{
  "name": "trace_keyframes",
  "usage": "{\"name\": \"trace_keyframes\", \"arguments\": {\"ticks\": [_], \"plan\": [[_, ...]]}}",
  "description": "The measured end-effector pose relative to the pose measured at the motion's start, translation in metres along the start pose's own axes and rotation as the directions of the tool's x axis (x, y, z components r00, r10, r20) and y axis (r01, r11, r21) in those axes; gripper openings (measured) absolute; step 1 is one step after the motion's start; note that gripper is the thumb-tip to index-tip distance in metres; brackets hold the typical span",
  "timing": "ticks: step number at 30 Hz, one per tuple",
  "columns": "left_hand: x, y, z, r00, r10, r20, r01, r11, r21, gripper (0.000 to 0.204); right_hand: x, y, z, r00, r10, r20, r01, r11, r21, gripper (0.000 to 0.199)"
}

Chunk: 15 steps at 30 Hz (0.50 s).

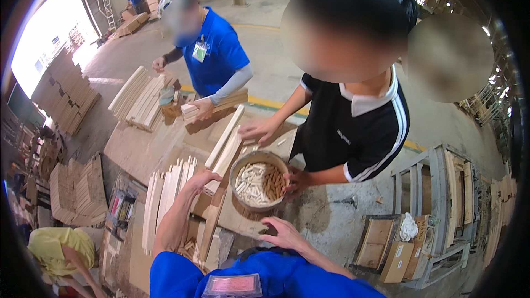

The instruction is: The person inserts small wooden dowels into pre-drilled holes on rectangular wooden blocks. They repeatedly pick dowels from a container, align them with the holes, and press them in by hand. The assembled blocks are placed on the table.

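My left hand (202, 181) is at the near end of a few pale wooden slats (227, 155), its fingers closed over them and partly hidden. My right hand (282, 234) hovers just below a round bucket (259, 208), thumb and fingers apart, with nothing in it. Short wooden dowels (251, 183) fill the bucket, pale ones at left and browner ones at right. Across from me, a person in a black shirt steadies the bucket's right side with one hand (297, 181). That person's other hand (261, 131) reaches over the slats' far end.
More slats (170, 187) lie to my left on the worktable (132, 146). Loose dowels (192, 247) sit near my left forearm. A person in blue (212, 55) handles wood at the far side. Cardboard boxes (398, 260) and a wooden rack (436, 187) stand at right.
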State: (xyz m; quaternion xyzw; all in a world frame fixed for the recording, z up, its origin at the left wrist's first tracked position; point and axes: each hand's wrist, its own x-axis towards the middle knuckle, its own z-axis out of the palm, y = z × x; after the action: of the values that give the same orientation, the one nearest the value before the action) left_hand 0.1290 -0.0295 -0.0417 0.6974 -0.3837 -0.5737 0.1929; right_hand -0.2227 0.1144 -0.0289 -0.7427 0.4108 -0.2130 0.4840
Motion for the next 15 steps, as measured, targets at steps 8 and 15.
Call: {"name": "trace_keyframes", "arguments": {"ticks": [8,15], "plan": [[-0.235,-0.101,0.025,0.973,0.159,-0.169,-0.079,0.913,0.400,0.057,0.081,-0.113,0.070,0.676,-0.616,0.405,0.736,0.584,-0.341,0.081],[-0.350,-0.083,0.007,0.971,0.240,-0.024,-0.155,0.697,0.700,0.055,0.089,-0.129,0.159,0.442,-0.687,0.576,0.874,0.473,-0.106,0.027]]}}
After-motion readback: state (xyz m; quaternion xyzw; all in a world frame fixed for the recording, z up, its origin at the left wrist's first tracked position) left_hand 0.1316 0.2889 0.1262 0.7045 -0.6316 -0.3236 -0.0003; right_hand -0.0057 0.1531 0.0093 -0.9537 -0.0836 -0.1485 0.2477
